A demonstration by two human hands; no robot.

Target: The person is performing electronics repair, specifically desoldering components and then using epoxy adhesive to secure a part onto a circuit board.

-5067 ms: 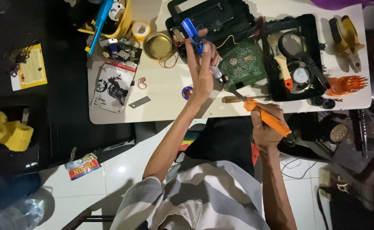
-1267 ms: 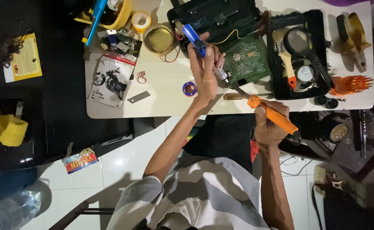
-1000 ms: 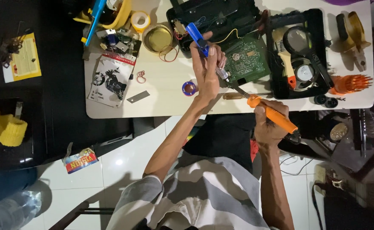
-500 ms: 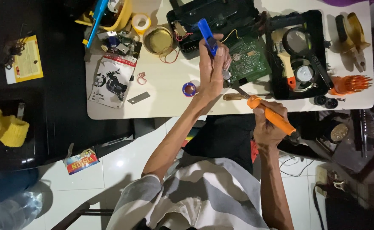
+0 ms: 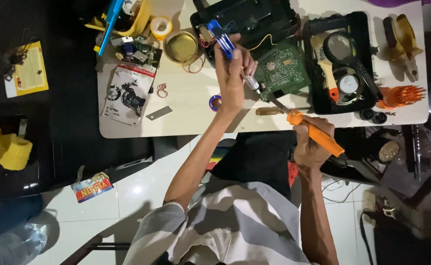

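The left hand [image 5: 232, 78] is closed around a blue desoldering pump [image 5: 220, 37]. The right hand [image 5: 311, 145] grips an orange soldering iron [image 5: 316, 133], its tip at the green circuit board [image 5: 282, 68] on the table [image 5: 186, 110].

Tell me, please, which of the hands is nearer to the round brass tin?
Left. The left hand holds a blue tool just right of the brass tin; the right hand grips the orange soldering iron far off.

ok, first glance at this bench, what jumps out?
The orange-handled soldering iron in the right hand, tip aimed at the green circuit board mid-table. Above it, the left hand holds a blue desoldering pump. Right of the board, a black tray holds a magnifying glass.
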